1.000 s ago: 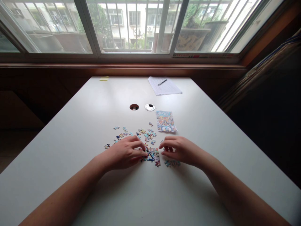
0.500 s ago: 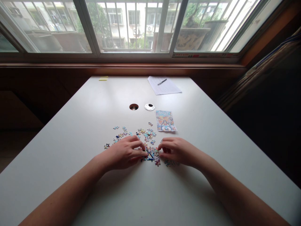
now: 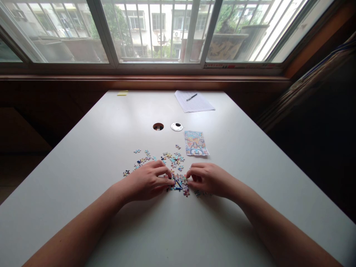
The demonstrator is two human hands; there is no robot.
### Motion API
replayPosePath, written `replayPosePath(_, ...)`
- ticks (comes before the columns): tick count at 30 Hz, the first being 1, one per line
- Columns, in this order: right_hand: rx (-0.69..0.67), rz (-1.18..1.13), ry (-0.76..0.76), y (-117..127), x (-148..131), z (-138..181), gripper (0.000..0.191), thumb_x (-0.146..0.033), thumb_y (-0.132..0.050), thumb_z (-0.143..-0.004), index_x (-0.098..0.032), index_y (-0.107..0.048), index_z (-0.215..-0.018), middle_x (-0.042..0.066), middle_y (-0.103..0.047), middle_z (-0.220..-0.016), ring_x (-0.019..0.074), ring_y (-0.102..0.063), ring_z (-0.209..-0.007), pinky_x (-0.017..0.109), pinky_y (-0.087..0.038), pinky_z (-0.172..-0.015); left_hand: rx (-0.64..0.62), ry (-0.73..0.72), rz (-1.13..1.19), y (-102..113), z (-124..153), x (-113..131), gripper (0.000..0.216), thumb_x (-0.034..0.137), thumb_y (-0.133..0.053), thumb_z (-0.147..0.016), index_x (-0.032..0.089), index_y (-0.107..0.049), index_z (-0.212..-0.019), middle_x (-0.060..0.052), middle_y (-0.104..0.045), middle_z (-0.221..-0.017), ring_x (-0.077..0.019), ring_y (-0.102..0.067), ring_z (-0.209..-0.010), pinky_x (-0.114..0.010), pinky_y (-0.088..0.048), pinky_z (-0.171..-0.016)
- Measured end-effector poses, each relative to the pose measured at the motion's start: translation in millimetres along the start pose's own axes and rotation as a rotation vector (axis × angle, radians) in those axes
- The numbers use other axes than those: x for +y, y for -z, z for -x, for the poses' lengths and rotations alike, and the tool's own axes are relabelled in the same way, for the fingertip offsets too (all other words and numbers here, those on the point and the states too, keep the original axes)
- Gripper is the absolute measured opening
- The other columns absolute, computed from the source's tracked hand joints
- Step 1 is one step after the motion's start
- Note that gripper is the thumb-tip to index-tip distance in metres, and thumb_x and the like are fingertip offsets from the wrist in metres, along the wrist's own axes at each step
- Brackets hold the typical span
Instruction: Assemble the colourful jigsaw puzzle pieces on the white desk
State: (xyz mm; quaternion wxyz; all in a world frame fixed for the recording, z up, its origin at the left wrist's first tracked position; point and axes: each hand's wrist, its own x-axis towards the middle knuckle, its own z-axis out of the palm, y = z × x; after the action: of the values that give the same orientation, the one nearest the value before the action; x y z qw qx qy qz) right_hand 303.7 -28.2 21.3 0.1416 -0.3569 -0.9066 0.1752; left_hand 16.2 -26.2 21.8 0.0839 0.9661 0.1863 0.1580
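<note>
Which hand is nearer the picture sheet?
Right. The right hand is just on the wearer's side of the picture sheet, not touching it. The left hand is farther off, toward the wearer and left, at the left side of the joined puzzle pieces.

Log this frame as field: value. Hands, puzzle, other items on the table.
left hand: bare left hand, fingertips at left part of assembled section
right hand: bare right hand, fingertips at its right edge; grip unclear
assembled section: partly joined, multicoloured jigsaw section, between the hands
loose pieces: small multicoloured jigsaw pieces, mostly beyond section and left hand
picture sheet: rectangular, colourful printed sheet, beyond right hand
far end: white paper sheets, slim dark pen on top; yellow slips to the left
surface: smooth white table
</note>
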Motion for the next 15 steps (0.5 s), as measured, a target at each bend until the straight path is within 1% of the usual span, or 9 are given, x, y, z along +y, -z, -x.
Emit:
replayPosePath(4,-0.002,-0.018,-0.016,3,0,0,0.01,-0.022,-0.067,-0.086,-0.02,-0.074,-0.093,0.001,-0.067,-0.079,0.0113,-0.056,-0.062,0.024,-0.04,-0.059,0.001,0.005,0.008,0,0,0,0.026,0.02,-0.059,-0.096,0.028,-0.068,-0.119,-0.005,-0.068,-0.113,-0.0211,-0.057,-0.101,-0.038,-0.048,-0.096)
replayPosePath(7,0.013,-0.027,-0.04,9,4,2,0.01,-0.02,-0.064,-0.088,-0.02,-0.073,-0.092,0.002,-0.066,-0.079,0.0121,-0.057,-0.065,0.024,-0.042,-0.061,-0.006,0.008,0.016,1,0,1,0.026,0.02,-0.059,-0.096,0.028,-0.067,-0.119,-0.005,-0.068,-0.113,-0.0213,-0.057,-0.101,-0.038,-0.048,-0.096)
replayPosePath(10,0.052,-0.035,-0.062,16,14,5,0.011,-0.021,-0.063,-0.089,-0.021,-0.072,-0.095,0.002,-0.065,-0.079,0.0138,-0.059,-0.07,0.025,-0.046,-0.067,-0.013,0.007,0.019,3,-1,1,0.027,0.019,-0.059,-0.095,0.028,-0.067,-0.119,-0.005,-0.068,-0.112,-0.0214,-0.057,-0.1,-0.038,-0.048,-0.095)
replayPosePath(15,0.101,-0.047,-0.147,24,37,12,0.011,-0.025,-0.063,-0.09,-0.02,-0.071,-0.095,0.002,-0.064,-0.081,0.013,-0.058,-0.067,0.026,-0.047,-0.066,-0.01,0.011,0.027,3,-1,1,0.029,0.018,-0.059,-0.094,0.028,-0.066,-0.12,-0.004,-0.067,-0.112,-0.0216,-0.057,-0.101,-0.038,-0.049,-0.094)
